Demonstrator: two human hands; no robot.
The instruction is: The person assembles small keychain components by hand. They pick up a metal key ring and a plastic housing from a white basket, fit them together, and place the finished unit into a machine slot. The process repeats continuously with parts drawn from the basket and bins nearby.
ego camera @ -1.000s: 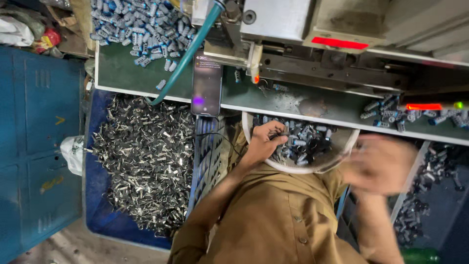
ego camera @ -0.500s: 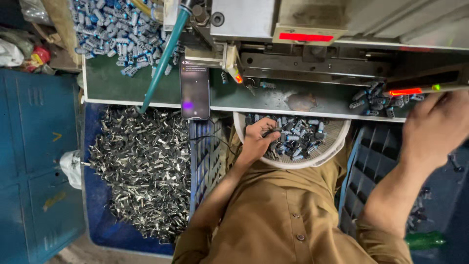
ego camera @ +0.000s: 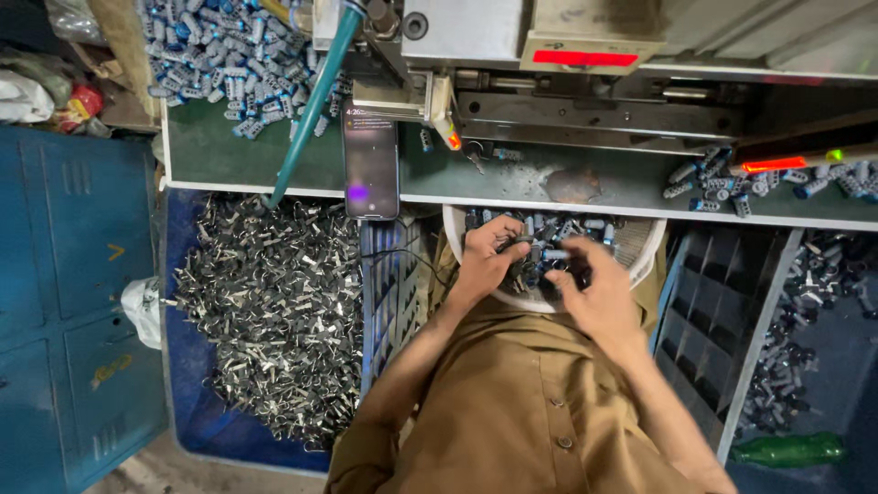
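Right hand (ego camera: pixel 593 297) smeared by motion; fingertip contact with the small blue-and-silver parts (ego camera: pixel 558 240) in the white bowl (ego camera: pixel 646 245) cannot be made out. Left hand (ego camera: pixel 489 252): fingers curled over the parts, what sits under them hidden. Near rim of the bowl covered by both hands and the tan shirt (ego camera: pixel 526 412). Machine (ego camera: pixel 585 55) cut off by the top edge. Phone (ego camera: pixel 370 169) screen too small to make out. Green bottle (ego camera: pixel 788 450) partly in shadow at lower right. Dark parts in the right bin (ego camera: pixel 805 320) too dim to identify.
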